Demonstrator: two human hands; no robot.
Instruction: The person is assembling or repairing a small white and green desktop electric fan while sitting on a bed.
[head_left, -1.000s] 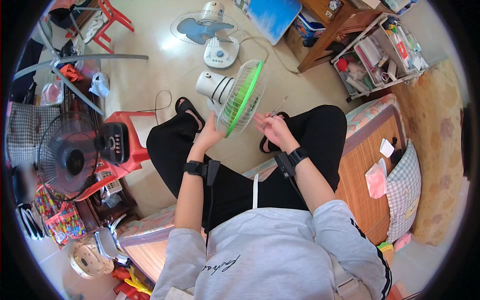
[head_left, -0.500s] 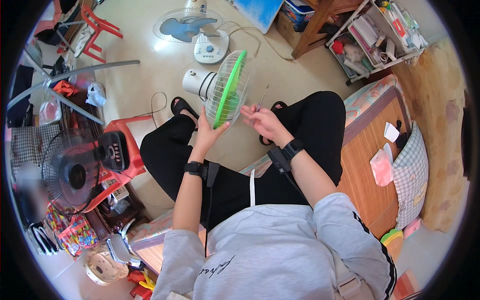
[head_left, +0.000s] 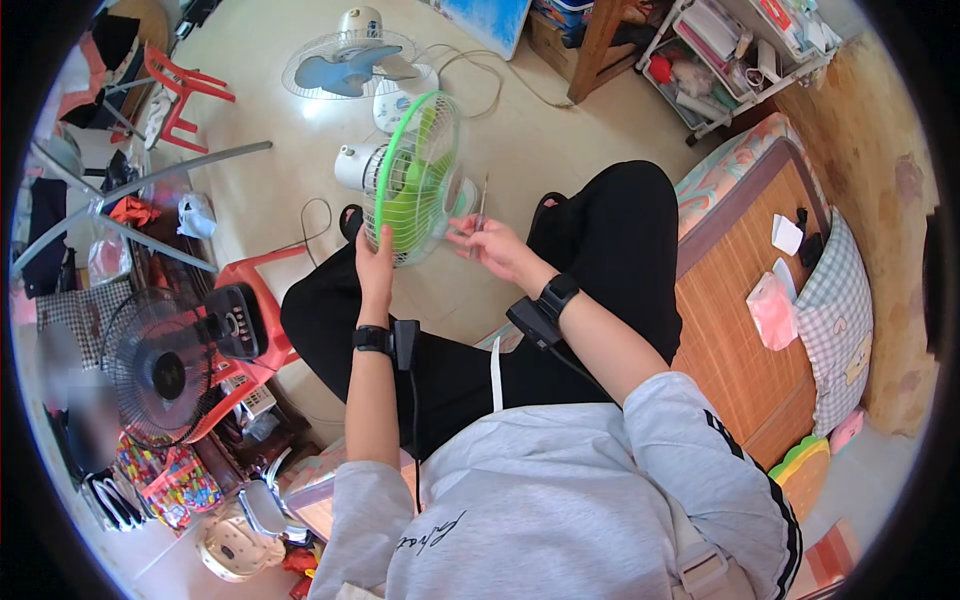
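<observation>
In front of me stands a small fan [head_left: 410, 185] with a bright green rim, green blades and a white wire cage, its front turned partly to the right. Its white motor housing [head_left: 352, 166] sticks out to the left. My left hand [head_left: 375, 270] grips the lower edge of the cage, thumb on the green rim. My right hand [head_left: 495, 250] is closed around a slim screwdriver [head_left: 484, 198], shaft pointing up, and its fingertips are at the cage's lower right edge. Whether those fingertips touch the cage, I cannot tell.
A white fan with blue blades [head_left: 345, 72] is on the floor behind. To the left, a black fan [head_left: 165, 370] is beside a red plastic chair [head_left: 265, 290]. Grey metal legs [head_left: 150, 175] cross at the left. A rolling rack [head_left: 735, 95] is at the far right.
The green-rimmed fan has swung so its front shows more, and it has shifted left. My left hand moved left and down with it, and my right hand also came left with the screwdriver.
</observation>
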